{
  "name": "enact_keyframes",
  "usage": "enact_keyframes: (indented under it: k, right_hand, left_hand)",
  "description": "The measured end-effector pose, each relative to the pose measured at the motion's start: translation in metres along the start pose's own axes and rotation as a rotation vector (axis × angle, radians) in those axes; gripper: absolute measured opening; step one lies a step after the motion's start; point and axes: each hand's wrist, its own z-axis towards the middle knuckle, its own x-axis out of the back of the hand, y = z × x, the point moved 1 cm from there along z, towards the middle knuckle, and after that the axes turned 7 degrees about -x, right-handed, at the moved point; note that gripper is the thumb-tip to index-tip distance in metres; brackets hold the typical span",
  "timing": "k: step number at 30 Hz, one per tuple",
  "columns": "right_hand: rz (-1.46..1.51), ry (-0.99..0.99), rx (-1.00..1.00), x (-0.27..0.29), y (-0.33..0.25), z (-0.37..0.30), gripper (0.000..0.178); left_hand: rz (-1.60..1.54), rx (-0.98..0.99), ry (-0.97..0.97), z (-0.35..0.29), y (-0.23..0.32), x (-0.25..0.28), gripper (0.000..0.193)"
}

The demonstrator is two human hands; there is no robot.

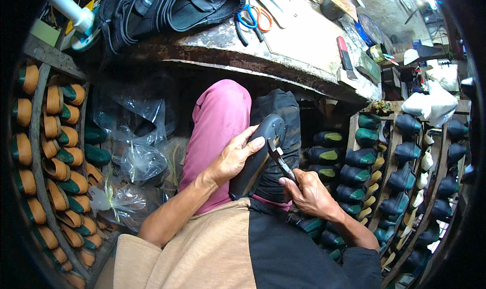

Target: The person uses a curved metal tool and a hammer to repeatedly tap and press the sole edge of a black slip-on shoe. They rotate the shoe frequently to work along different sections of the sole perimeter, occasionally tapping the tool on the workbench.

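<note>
Shoe-shaped piece [247,173], dark and elongated, is held over the person's lap, rounded end pointing far. Left hand [230,160]: fingers wrapped round the left side, thumb pressed on the upper face; grip closed, hold appears firm. Right hand [310,194]: fingers curled closed round the handle of a metal pincer-like tool [279,160], whose head meets the piece near its far end, on the right side. Whether the tool's jaws bite the edge cannot be told. Beneath the work are a pink trouser leg [218,119] at left and a dark trouser leg [279,104] at right. Far side: tabletop [306,48] carrying black strapped footwear [195,10] at left and a slim red-and-black tool [345,56] at right. Racks of shoes line both sides, tan-and-green [71,198] at left, black-and-green [354,175] at right.
</note>
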Motion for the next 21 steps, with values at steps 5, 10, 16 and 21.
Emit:
enact_keyframes:
  k: [5, 10, 16, 21]
  right_hand:
    - [-0.029, -0.040, -0.142, -0.002, 0.008, 0.000, 0.053]
    - [0.680, -0.298, -0.407, -0.030, 0.024, 0.002, 0.065]
    - [0.943, -0.220, -0.328, -0.072, 0.028, -0.005, 0.066]
    - [1.017, -0.128, -0.282, -0.091, 0.031, -0.013, 0.068]
  left_hand:
    - [0.077, 0.035, 0.062, -0.001, -0.010, -0.006, 0.058]
    - [0.117, -0.085, 0.142, 0.004, -0.019, -0.011, 0.066]
    - [0.144, -0.056, 0.195, 0.003, -0.020, -0.012, 0.070]
    - [0.324, -0.089, 0.236, 0.002, -0.026, -0.018, 0.068]
